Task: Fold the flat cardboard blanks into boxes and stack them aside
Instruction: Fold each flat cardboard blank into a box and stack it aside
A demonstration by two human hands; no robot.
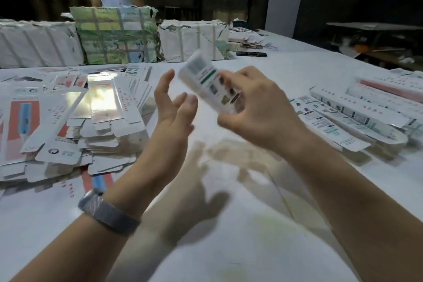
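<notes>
The broad white counter (263, 224) carries everything. To the left of the held box, a sprawling heap of flat white-and-red cardboard blanks (68, 121) lies fanned out; to its right, a row of long folded white boxes (357, 114) rests side by side. Above the counter's middle, the right hand (254, 107) grips a narrow white printed cardboard box (206, 80), fingers curled round its lower end. The left hand (174, 107) hovers just beside the box, fingers spread, touching nothing. Print on the box is blurred; only a green stripe and a barcode-like patch show.
</notes>
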